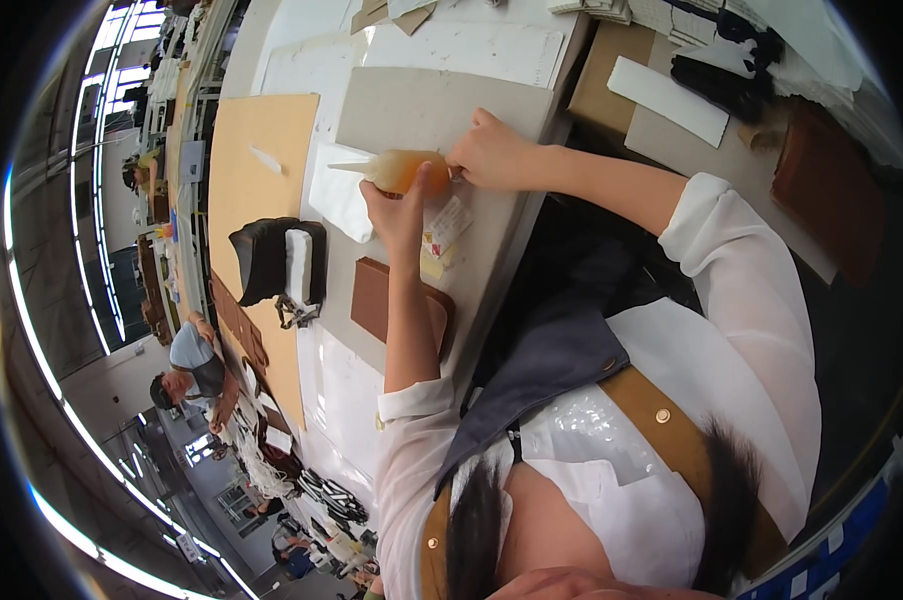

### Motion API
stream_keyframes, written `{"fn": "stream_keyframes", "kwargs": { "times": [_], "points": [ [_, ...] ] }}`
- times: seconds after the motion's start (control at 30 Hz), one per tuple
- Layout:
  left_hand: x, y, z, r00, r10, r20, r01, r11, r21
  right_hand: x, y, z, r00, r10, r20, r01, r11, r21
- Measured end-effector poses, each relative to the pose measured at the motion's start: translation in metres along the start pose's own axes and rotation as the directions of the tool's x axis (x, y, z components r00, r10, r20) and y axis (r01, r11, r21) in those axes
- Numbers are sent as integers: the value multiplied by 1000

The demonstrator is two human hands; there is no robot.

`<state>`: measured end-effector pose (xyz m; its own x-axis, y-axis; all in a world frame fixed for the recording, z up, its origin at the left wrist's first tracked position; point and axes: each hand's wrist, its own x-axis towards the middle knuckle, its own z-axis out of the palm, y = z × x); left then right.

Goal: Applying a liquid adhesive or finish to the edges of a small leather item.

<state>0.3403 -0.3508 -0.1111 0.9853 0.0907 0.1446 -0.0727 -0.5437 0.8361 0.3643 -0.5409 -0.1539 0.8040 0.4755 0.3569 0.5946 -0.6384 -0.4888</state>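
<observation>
Both hands hold an orange squeeze bottle (pixel 404 170) with a long pale pointed nozzle, lying sideways over a grey board (pixel 412 105). My left hand (pixel 397 212) wraps the bottle's body from below, thumb on top. At the bottle's wide end, the fingers of my right hand (pixel 494 152) are pinched on it. The nozzle points left toward a white sheet (pixel 340 195). Just below my left hand lies a small white and yellow label card (pixel 444 232). My sleeves are white.
A brown leather piece (pixel 372 298) lies under my left forearm. A black bag part with a white insert (pixel 277 260) sits on a tan sheet (pixel 252 150). Cardboard, white strips and black items crowd the upper right. Another person (pixel 187 370) works at the far left.
</observation>
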Motion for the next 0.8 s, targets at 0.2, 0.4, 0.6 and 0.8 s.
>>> {"fn": "stream_keyframes", "kwargs": {
  "times": [0.2,0.4,0.6,0.8],
  "points": [
    [-2,2,0,1000,11,12,-11,1000,-24,-1,-12,7,966,54,-253,-17,989,147],
    [-1,-3,-13,996,-23,81,32,993,-111,-9,-8,-9,989,-43,140,50,997,-50],
    [-12,-4,-35,947,-20,322,123,945,-303,-25,-8,-17,946,297,-131,-209,867,452],
    [-5,-9,-38,926,17,377,50,985,-168,-16,-33,10,933,82,-350,-1,974,225]
  ]
}}
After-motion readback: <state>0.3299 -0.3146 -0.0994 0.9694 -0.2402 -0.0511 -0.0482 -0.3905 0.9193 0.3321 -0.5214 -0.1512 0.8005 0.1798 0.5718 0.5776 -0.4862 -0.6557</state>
